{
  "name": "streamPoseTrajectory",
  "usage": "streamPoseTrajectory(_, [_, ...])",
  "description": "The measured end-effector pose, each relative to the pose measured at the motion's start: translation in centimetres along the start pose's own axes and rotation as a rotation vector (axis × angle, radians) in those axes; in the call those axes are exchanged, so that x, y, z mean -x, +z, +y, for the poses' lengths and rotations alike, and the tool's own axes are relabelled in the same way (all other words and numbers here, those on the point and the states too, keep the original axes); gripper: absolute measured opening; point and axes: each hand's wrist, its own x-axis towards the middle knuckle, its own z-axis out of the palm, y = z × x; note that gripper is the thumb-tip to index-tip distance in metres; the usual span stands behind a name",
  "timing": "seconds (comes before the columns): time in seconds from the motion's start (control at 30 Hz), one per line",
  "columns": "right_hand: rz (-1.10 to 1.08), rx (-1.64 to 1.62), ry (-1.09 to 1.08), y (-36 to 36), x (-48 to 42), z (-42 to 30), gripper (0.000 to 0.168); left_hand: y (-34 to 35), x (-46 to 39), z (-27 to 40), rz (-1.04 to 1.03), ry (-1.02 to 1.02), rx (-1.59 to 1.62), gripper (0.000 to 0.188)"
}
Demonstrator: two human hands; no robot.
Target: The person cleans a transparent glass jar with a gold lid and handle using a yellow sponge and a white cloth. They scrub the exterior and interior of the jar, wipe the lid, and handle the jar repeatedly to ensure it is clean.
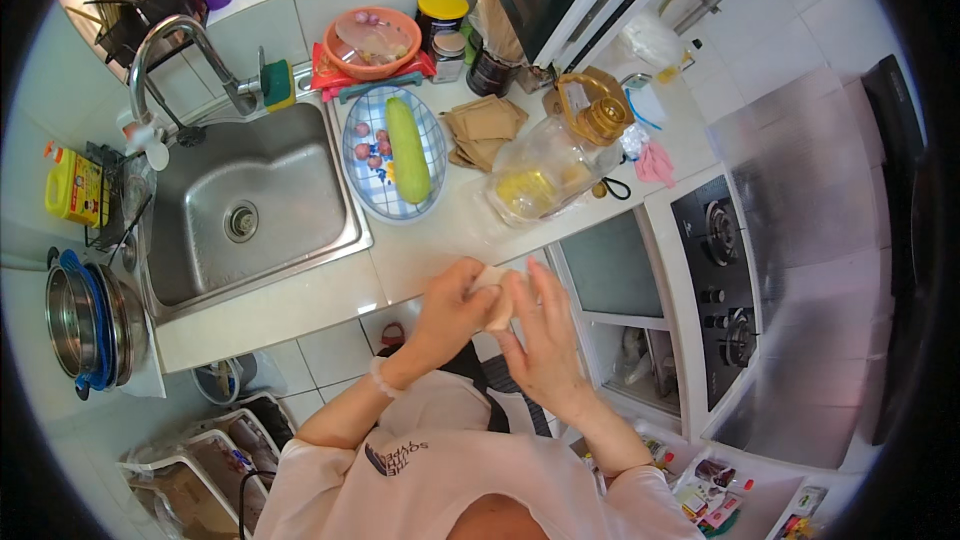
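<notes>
In front of my body, near the counter's front edge, my left hand (pixel 450 315) grips a small pale piece (pixel 496 304), perhaps folded paper or cloth. My right hand (pixel 551 345) has its fingertips on the right side of that piece, its fingers somewhat spread and blurred. Much of the piece is hidden by my fingers. Beyond my hands, a blue-checked oval plate (pixel 360 191) carries a light green squash (pixel 407 150) and several small reddish shallots or bulbs (pixel 363 151). To its right lie folded brown paper pieces (pixel 486 127).
A steel sink (pixel 292 232) with a curved faucet (pixel 187 22) is at left. Large clear oil jug (pixel 517 172) lies on the countertop (pixel 420 259). Behind the plate stands an orange basin (pixel 373 73). The gas stove (pixel 716 300) is at right; stacked pots (pixel 112 322) hang far left.
</notes>
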Motion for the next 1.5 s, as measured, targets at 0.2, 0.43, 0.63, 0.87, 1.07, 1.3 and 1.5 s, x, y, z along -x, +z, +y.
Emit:
streamPoseTrajectory(0.2, [0.111,-0.112,0.110,-0.2,1.5,2.3,0.073,2.6,-1.2,1.0,-0.082,0.003,0.073,0.010])
streamPoseTrajectory(0.43, [0.243,0.187,-0.033,-0.3,1.8,3.1,0.058,2.8,-2.8,2.2,-0.214,-0.012,-0.210,0.012])
streamPoseTrajectory(0.63, [0.187,-0.090,0.153,0.1,0.9,5.4,0.045,3.2,-4.4,0.9,-0.338,-0.152,0.440,0.020])
streamPoseTrajectory(0.87, [0.306,-0.057,0.122,-4.2,-2.1,10.9,0.028,4.5,-6.8,3.8,-0.322,0.273,0.072,0.030])
streamPoseTrajectory(1.07, [0.449,0.146,-0.005,-12.8,-10.4,16.2,0.034,4.0,-12.1,6.6,0.097,0.842,-0.602,0.038])
streamPoseTrajectory(1.3, [-0.137,-0.292,0.012,-15.1,-20.1,18.5,0.028,4.9,-16.5,7.9,0.173,0.850,-0.712,0.036])
streamPoseTrajectory(1.5, [-0.473,-0.104,-0.191,-14.7,-23.0,18.7,0.025,5.3,-18.4,7.4,0.131,0.821,-0.689,0.034])
